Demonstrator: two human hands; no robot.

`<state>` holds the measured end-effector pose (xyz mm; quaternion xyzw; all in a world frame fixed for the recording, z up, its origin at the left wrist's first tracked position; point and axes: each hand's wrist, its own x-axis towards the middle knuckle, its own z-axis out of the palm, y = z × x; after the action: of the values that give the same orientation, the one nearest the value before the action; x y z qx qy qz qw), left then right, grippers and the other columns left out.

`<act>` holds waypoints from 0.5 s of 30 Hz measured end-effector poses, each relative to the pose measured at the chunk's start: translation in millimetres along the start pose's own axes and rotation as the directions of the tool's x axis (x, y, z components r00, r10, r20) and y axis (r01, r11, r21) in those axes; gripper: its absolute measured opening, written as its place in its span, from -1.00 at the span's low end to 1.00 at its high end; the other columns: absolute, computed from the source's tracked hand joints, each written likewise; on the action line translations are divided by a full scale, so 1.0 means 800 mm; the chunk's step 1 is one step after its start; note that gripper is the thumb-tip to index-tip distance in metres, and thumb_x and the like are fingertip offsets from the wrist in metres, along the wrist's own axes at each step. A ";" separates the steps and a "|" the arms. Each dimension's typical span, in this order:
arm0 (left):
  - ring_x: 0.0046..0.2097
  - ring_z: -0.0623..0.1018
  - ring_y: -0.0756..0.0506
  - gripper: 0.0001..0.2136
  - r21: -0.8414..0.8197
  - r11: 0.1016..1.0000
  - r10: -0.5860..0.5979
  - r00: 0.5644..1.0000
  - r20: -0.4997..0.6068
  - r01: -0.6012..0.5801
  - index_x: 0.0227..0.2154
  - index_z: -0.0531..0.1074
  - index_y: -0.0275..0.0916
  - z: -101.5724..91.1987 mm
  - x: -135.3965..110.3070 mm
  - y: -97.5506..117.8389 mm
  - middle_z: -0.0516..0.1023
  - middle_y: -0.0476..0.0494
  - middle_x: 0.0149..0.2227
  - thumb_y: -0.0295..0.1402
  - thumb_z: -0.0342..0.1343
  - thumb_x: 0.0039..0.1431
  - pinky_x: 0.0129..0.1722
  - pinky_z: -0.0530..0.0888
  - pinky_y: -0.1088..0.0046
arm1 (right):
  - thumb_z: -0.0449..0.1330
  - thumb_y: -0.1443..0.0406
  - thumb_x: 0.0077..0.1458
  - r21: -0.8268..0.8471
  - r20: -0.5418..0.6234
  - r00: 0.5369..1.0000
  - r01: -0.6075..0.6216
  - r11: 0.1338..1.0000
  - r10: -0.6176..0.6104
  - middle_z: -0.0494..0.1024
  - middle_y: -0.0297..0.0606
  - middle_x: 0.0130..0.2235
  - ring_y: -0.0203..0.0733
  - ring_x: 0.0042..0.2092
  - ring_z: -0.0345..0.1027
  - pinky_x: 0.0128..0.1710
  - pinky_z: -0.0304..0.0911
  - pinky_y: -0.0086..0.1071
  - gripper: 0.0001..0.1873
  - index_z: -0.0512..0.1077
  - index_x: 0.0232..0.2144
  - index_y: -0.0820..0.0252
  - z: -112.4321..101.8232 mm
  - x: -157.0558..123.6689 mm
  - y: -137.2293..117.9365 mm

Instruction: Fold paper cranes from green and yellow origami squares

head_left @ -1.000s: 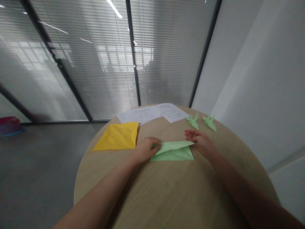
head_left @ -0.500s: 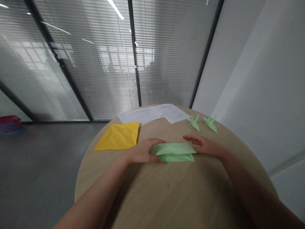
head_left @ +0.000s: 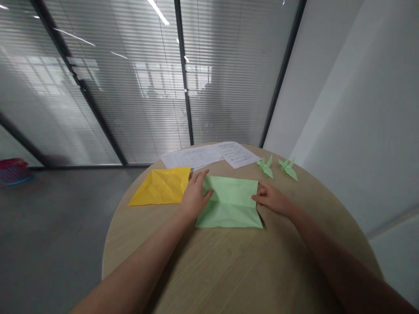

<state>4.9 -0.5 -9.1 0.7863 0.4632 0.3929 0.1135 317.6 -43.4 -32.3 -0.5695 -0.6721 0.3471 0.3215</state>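
A light green sheet of origami paper (head_left: pixel 231 200) lies opened out in front of me, with a crease across its middle. At its left edge is my left hand (head_left: pixel 195 195), fingers and thumb spread apart; the thumb lies over the paper's edge. My right hand (head_left: pixel 270 197) pinches the sheet's right edge near the upper corner. That side looks slightly raised, with a shadow beneath it.
A creased yellow paper (head_left: pixel 163 186) lies left of the green sheet. Printed white sheets (head_left: pixel 209 155) overlap at the far edge of the round wooden table (head_left: pixel 222 270). Two folded green cranes, a left crane (head_left: pixel 266 166) and a right crane (head_left: pixel 288 168), stand at the back right.
The green paper was folded over in a narrow strip and is now opened out flat. My left hand moved up and spread its fingers; my right hand closed on the right edge.
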 end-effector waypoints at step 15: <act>0.36 0.34 -0.42 -0.44 0.287 0.921 0.069 0.834 0.547 -0.265 0.26 0.38 -0.17 0.013 -0.029 0.020 0.37 -0.39 0.35 0.04 0.03 0.35 0.35 0.21 -0.09 | 0.16 0.03 0.29 -0.577 -0.034 0.986 0.113 0.809 -0.162 0.21 -0.02 0.43 0.19 0.46 0.01 0.41 -0.03 0.16 -0.37 0.33 0.34 0.03 0.027 -0.001 0.016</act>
<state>16.7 -26.0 -19.5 0.9087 0.4051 0.0817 0.0586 307.0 -45.1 -54.4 -0.6033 -0.7711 0.0817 0.1867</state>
